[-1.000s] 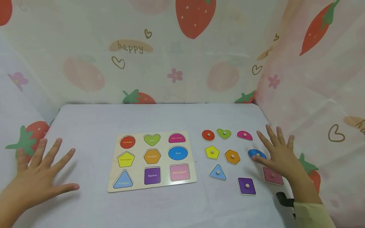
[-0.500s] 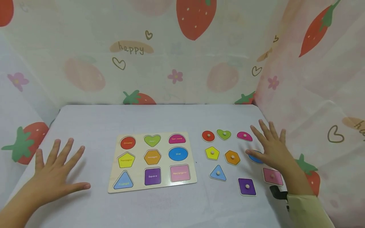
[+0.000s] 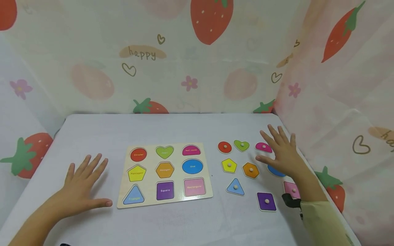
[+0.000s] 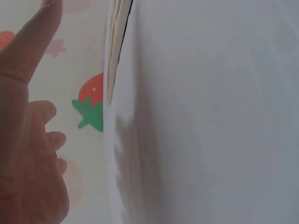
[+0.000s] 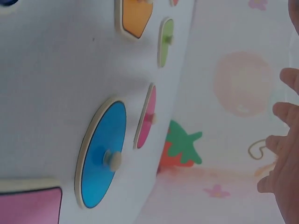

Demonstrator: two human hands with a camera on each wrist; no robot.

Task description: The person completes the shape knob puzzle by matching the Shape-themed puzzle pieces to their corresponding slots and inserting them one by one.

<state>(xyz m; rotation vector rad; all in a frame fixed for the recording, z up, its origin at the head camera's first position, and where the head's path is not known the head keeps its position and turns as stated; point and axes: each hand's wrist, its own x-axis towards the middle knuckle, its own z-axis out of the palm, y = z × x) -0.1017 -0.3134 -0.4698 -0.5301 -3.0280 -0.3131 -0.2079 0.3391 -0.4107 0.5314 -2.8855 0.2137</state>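
Puzzle board (image 3: pixel 178 177) lies flat on tabletop (image 3: pixel 184 225), knobbed pcs (image 3: pixel 251 170) loose to its right. L hand (image 3: pixel 81 189) hovers just left of board; R hand (image 3: pixel 283 155) raised by the pcs, partly hiding the blue oval pc (image 5: pixel 99 154) in head view, nr the pink half-round pc (image 5: pixel 146 119). Both grips released, spread wide. Strawberry-print cloth (image 3: pixel 172 85) behind & on right.

A draped booth, wider room unclear: strawberry-print curtains (image 3: pixel 215 61) enclose the white desk (image 3: pixel 172 225) left, right and far.
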